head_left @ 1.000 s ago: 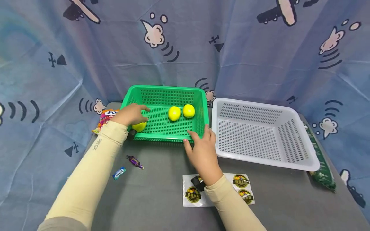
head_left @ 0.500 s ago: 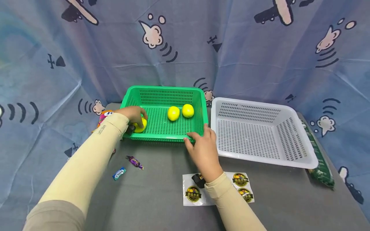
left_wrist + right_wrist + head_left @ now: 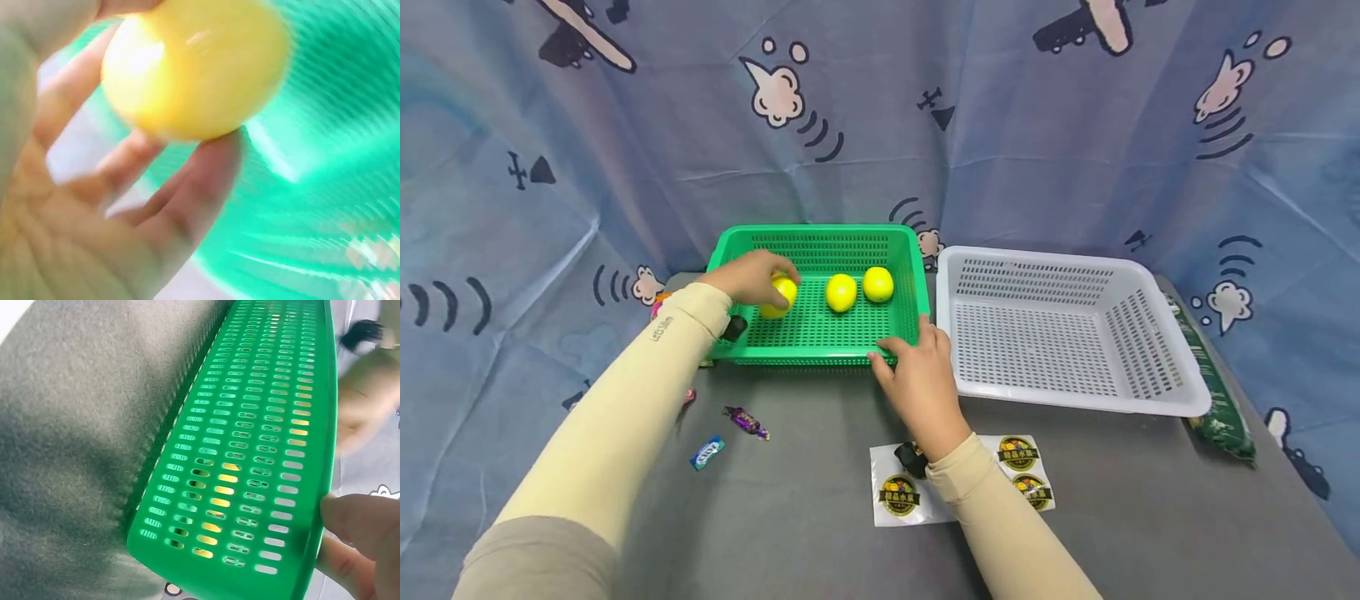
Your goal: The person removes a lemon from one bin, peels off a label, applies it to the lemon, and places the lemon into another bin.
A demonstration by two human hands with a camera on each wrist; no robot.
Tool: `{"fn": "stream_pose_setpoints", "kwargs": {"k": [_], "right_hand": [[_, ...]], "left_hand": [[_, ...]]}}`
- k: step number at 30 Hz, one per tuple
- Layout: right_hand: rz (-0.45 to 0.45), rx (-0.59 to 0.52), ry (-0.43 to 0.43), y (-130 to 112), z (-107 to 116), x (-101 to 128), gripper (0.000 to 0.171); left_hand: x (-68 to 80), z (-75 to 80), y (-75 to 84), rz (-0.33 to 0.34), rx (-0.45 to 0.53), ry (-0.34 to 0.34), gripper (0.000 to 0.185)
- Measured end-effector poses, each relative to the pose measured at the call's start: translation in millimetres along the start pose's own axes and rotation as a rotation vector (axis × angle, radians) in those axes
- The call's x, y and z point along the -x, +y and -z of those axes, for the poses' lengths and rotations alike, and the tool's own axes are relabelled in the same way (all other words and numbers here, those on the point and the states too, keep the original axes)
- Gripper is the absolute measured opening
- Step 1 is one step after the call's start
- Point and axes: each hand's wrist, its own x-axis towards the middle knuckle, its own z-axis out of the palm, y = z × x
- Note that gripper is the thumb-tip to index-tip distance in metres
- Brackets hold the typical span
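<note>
Gripping one yellow fruit [image 3: 206, 69] is the left hand [image 3: 748, 279]; the right hand [image 3: 925, 383] pinches the green basket [image 3: 805, 356] near the back edge of the table [image 3: 790, 517]. Stickers [image 3: 899, 496] say “精品水果”.

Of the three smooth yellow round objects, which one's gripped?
The leftmost smooth yellow round object in the head view: the left hand grips it. The middle one and rightmost one lie ungripped in the green plastic basket.
</note>
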Motion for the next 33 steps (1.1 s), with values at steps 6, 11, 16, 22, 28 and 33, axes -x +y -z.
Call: {"fn": "stream_pose_setpoints", "kwargs": {"k": [6,11,16,22,28,33], "right_hand": [[-0.010,0.021,-0.008,2.7,-0.1,0.8,0.028],[-0.009,0.034,0.007,5.9,2.6,0.4,0.029],[-0.006,0.047,0.012,7.7,2.1,-2.8,0.030],[0.011,-0.012,-0.033,15.4,6.0,1.8,0.038],[0.010,-0.227,-0.026,36.2,32.4,51.1,0.036],[-0.187,-0.411,-0.208,53.1,29.9,105.0,0.026]], "left_hand": [[83.2,-26.7,68.8,-0.110,0.309,0.339,0.045],[128.0,-119.7,94.3,-0.053,0.444,0.467,0.046],[115.3,-201.6,88.2,0.022,0.360,0.508,0.049],[123.2,-231.5,98.5,-0.073,0.184,0.767,0.056],[151.4,-273.5,122.7,-0.197,0.040,0.786,0.034],[146.1,-293.7,125.8,-0.043,-0.001,0.685,0.053]]}}
